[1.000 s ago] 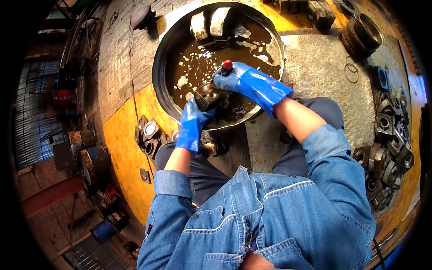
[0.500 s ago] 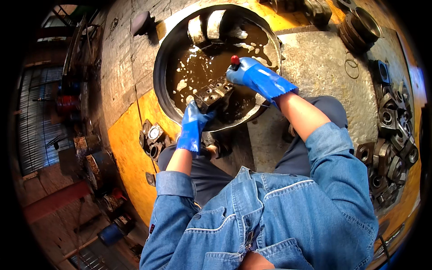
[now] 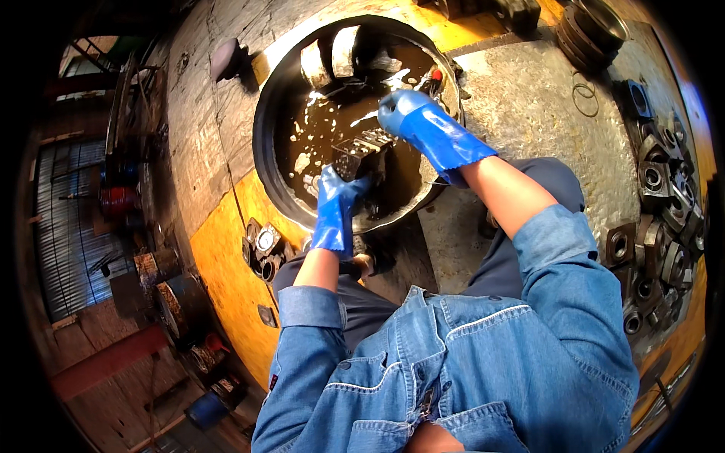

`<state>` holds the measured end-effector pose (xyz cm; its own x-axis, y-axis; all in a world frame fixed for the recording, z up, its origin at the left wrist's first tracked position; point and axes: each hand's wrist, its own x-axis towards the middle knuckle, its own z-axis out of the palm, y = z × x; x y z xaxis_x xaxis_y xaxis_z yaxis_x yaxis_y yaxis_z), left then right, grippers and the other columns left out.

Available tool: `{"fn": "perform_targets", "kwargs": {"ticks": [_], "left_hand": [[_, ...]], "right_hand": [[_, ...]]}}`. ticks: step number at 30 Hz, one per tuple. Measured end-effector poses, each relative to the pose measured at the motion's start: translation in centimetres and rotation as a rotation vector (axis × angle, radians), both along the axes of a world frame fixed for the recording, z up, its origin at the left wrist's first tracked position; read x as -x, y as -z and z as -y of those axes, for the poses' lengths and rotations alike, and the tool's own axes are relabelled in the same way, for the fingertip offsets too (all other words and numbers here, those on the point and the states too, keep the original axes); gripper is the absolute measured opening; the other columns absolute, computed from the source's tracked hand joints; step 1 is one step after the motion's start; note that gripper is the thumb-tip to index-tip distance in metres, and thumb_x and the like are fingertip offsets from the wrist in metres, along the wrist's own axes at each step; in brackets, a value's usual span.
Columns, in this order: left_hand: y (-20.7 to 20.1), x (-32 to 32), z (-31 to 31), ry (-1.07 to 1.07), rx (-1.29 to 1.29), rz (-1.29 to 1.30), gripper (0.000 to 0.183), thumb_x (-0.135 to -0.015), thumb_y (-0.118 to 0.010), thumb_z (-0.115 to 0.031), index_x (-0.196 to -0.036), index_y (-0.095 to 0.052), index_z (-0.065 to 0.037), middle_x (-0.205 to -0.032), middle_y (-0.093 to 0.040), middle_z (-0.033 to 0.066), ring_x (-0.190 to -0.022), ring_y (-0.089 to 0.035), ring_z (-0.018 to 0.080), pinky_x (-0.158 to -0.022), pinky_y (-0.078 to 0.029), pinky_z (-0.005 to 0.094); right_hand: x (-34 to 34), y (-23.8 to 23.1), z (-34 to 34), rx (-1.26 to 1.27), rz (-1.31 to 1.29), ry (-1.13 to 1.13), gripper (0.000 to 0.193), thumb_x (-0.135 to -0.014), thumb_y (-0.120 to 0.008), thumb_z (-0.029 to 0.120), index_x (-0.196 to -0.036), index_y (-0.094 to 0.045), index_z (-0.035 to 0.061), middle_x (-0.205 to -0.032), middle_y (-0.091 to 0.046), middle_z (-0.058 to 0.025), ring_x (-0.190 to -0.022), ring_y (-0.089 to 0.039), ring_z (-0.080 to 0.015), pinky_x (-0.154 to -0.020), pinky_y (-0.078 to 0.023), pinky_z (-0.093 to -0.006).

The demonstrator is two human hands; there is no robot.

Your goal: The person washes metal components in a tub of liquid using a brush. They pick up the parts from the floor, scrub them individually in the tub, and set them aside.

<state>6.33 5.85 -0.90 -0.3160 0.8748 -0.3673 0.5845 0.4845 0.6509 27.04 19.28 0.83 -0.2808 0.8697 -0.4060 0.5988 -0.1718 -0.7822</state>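
A dark, wet metal block (image 3: 358,155) with holes in its top is tilted over the brown liquid in a round basin (image 3: 266,143). My left hand (image 3: 336,189), in a blue rubber glove, grips the block's near left side. Just beyond the block's right end is my gloved right hand (image 3: 408,117), its fingers curled closed. What lies inside those fingers is hidden. Beyond that hand, against the basin's right inner wall, is a red-tipped tool with a dark stem (image 3: 436,76), apparently apart from the glove.
Two pale curved metal pieces (image 3: 345,53) stand at the basin's far side. Many dark flanged metal parts (image 3: 653,177) are heaped at the right, with a few more parts (image 3: 264,241) at the left. Stacked rings (image 3: 589,34) and thin loops (image 3: 584,98) lie at the far right.
The red-tipped tool has gone from my right hand's grip to the basin's right wall. My left hand still holds the block, which has turned slightly. The whole view has shifted a little.
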Motion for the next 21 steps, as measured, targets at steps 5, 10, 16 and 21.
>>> {"fn": "perform_targets", "kwargs": {"ticks": [5,10,16,21], "left_hand": [[-1.8,-3.5,-1.0,-0.322,0.017,0.436,0.039,-0.083,-0.084,-0.015,-0.11,-0.07,0.009,-0.083,-0.074,0.0173,-0.066,-0.069,0.0246,-0.062,-0.056,0.0375],[2.7,1.9,-1.7,0.213,-0.022,0.215,0.022,-0.093,-0.07,-0.011,-0.11,-0.076,0.001,-0.085,-0.074,0.0159,-0.071,-0.07,0.0271,-0.068,-0.055,0.0382],[2.1,4.7,-0.4,0.051,0.063,0.518,0.037,-0.1,-0.068,-0.032,-0.114,-0.077,0.001,-0.108,-0.077,0.0147,-0.103,-0.071,0.0264,-0.091,-0.054,0.0371],[-1.9,4.0,2.2,-0.153,0.185,0.553,0.061,-0.103,-0.071,-0.043,-0.135,-0.065,0.008,-0.133,-0.069,0.0153,-0.12,-0.063,0.0215,-0.108,-0.045,0.0321]], "right_hand": [[1.7,2.9,0.2,-0.025,0.127,-0.273,0.028,-0.09,-0.066,0.028,-0.101,-0.082,0.0091,-0.103,-0.08,-0.0171,-0.093,-0.077,-0.0335,-0.087,-0.059,-0.0419],[1.4,4.1,3.7,-0.032,-0.05,-0.442,0.029,-0.082,-0.074,0.029,-0.093,-0.081,0.0026,-0.084,-0.078,-0.0201,-0.077,-0.075,-0.0372,-0.072,-0.059,-0.0454],[2.8,3.8,5.7,0.273,-0.053,-0.472,0.054,-0.072,-0.085,0.038,-0.104,-0.078,-0.0059,-0.092,-0.076,-0.0238,-0.082,-0.074,-0.0329,-0.076,-0.057,-0.0439],[3.4,2.2,7.4,0.459,-0.113,-0.441,0.042,-0.075,-0.088,0.036,-0.099,-0.082,0.0014,-0.095,-0.08,-0.0161,-0.083,-0.076,-0.0259,-0.075,-0.058,-0.0415]]}}
